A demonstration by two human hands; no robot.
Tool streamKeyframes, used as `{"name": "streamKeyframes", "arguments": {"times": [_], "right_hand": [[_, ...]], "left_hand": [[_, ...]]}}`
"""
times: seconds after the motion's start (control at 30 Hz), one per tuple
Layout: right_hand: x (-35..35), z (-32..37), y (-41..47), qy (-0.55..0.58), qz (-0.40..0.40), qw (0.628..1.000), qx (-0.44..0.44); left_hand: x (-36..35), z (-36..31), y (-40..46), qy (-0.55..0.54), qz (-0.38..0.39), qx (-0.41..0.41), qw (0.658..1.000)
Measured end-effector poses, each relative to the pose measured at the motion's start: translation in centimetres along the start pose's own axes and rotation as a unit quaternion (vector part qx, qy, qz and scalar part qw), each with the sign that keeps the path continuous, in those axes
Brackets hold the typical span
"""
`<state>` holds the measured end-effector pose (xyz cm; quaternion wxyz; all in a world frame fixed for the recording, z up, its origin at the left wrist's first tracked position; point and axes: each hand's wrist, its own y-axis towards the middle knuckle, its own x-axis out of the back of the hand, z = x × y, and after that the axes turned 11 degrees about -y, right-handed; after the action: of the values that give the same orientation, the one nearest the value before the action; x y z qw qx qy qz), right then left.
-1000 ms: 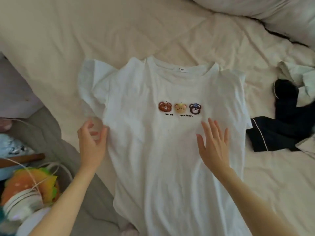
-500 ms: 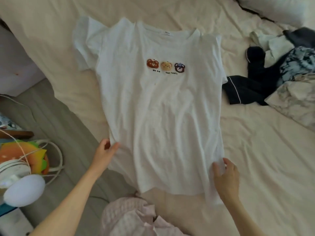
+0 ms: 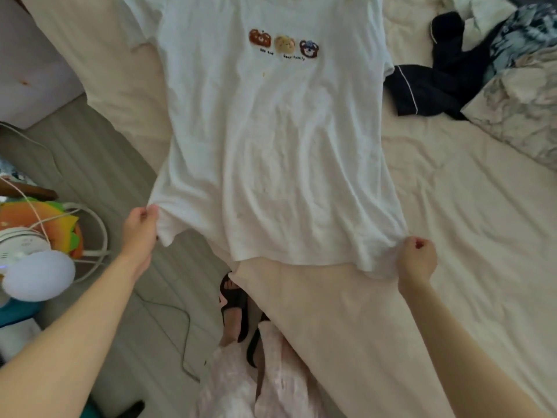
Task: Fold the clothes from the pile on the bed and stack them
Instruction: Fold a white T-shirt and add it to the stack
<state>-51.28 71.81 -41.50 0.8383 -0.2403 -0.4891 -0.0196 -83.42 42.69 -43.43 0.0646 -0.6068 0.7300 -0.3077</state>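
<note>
Cream bed (image 3: 452, 221), white T-shirt (image 3: 271, 146) spread flat, both hands pinching hem corners, left hand (image 3: 140, 233), right hand (image 3: 417, 260)

The white T-shirt's (image 3: 271, 152) collar and shoulders, far from both gripped hem corners, are cut off by the top edge. Under its 3 bear faces (image 3: 283, 43) the print is too blurred to read. Each hem corner vanishes inside a fist.

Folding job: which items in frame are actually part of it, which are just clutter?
Part of the job:
- white T-shirt, spread on the bed
- left hand and right hand, each with a grip on a hem corner
- clothes pile, far right

Lying about:
- burger-shaped toy
- white cable
- white lamp
</note>
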Motion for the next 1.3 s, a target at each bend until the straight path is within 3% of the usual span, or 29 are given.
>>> {"name": "streamKeyframes", "arguments": {"times": [0.1,0.17,0.27,0.33,0.43,0.5,0.67,0.83,0.97,1.1,1.3], "right_hand": [[1.2,-1.0,1.3,0.083,-0.011,0.992,-0.092],[2.1,-1.0,1.9,0.095,-0.022,0.990,-0.105],[3.3,-0.6,2.4,0.086,-0.016,0.994,-0.072],[3.9,-0.5,2.4,0.084,0.045,0.994,-0.056],[4.9,-0.3,2.6,0.070,0.164,0.978,-0.105],[5.5,-0.4,2.9,0.060,0.179,0.976,-0.108],[6.6,-1.8,2.0,-0.050,0.054,0.997,-0.038],[6.6,-2.6,0.8,-0.255,0.096,0.962,-0.015],[5.6,-1.0,-1.8,-0.321,0.082,0.933,0.139],[3.4,2.7,-5.8,-0.317,0.133,0.891,0.297],[-1.4,11.1,-11.2,-0.286,0.208,0.832,0.427]], "left_hand": [[2.6,0.6,-1.4,0.018,-0.093,-0.012,0.995],[4.2,0.6,-2.2,0.041,-0.121,-0.021,0.992],[5.1,-0.3,-3.0,0.086,-0.085,-0.031,0.992],[5.0,-1.1,-3.5,0.087,-0.050,-0.036,0.994],[5.1,-1.6,-4.4,0.094,-0.007,-0.019,0.995],[5.6,-1.7,-4.8,0.111,-0.005,-0.022,0.994],[7.5,-0.4,-6.1,0.210,-0.010,-0.021,0.977],[6.0,1.4,-7.9,0.224,0.073,0.144,0.961],[4.2,1.0,-7.9,0.222,0.103,0.149,0.958],[2.6,-1.1,-7.2,0.183,0.133,0.141,0.964],[2.3,-6.2,-3.1,0.089,0.143,0.134,0.977]]}}
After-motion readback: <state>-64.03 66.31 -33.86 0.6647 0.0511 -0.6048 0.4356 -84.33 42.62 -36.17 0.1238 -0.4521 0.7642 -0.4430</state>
